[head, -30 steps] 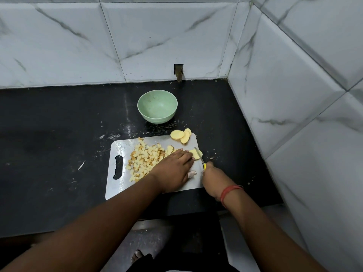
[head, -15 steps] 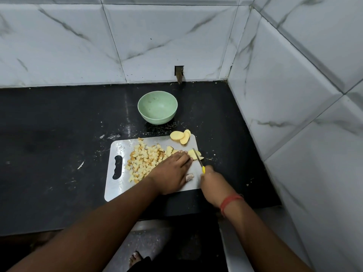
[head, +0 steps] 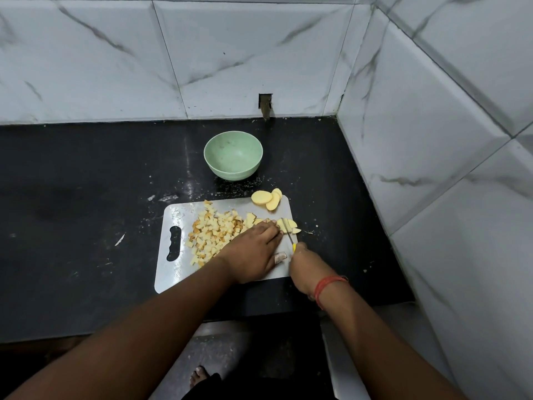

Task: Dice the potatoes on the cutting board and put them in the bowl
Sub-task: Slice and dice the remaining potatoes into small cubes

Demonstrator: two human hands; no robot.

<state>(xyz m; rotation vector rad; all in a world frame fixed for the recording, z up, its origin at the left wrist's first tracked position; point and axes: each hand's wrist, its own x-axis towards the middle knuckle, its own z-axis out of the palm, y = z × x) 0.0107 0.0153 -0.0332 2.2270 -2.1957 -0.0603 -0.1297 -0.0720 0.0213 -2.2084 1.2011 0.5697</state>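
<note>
At the cutting board's [head: 173, 272] 3 o'clock edge, your left hand [head: 253, 249] presses flat on potato pieces [head: 288, 225]; your right hand [head: 307, 269] grips the knife [head: 288, 235].

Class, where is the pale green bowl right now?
In the head view, the round pale green bowl stands on the black counter just behind the grey cutting board.

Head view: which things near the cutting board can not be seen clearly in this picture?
- Potato piece being cut: partly hidden under the left hand; its full shape is unclear.
- Knife: the blade is thin and small, and the right hand covers nearly all the yellow handle.
- Left hand's fingers: seen from behind, so their hold on the potato is hidden.
- Cutting board: its near right corner lies under both hands.
</note>
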